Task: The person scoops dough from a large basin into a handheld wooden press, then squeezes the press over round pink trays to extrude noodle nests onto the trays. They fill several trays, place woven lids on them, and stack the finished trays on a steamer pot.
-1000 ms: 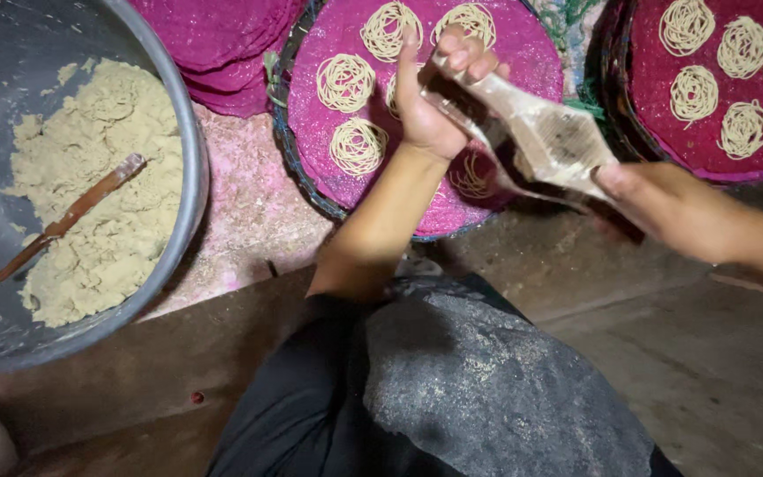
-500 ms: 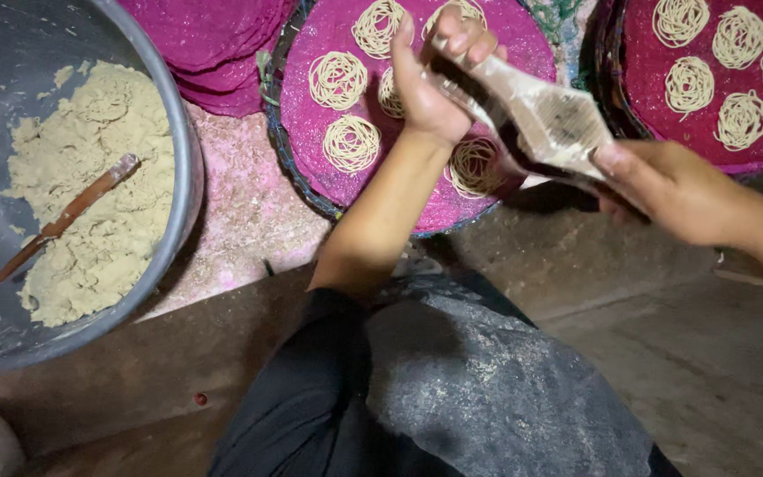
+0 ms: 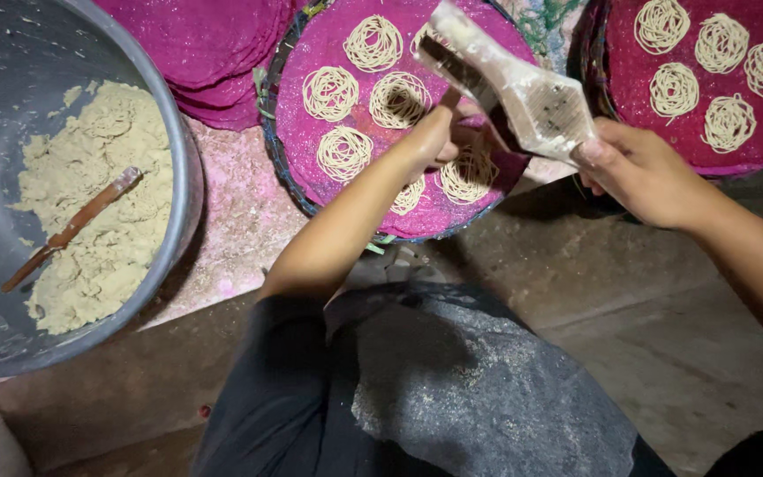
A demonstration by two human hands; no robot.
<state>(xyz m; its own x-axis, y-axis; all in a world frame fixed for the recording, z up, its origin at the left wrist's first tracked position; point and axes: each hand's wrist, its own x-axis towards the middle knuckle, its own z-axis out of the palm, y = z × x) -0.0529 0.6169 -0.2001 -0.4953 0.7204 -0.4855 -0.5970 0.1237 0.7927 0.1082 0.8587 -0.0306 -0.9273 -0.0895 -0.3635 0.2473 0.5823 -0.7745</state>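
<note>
My right hand grips the near handle of a dough-smeared wooden noodle press, held tilted over a round magenta mat. My left hand sits under the press at the mat's near side, fingers curled; what it holds is hidden by the press. Several pale coils of pressed noodle lie on the mat, with one coil right beside my left hand.
A large grey metal basin at the left holds crumbly beige dough and a brown wooden stick. A second magenta mat with several coils is at top right. Stacked magenta mats lie beyond. Dark cloth covers my lap.
My left hand slid from the press's far end toward me, under the press near the mat's edge. The press tipped more upright. One more coil lies on the mat.
</note>
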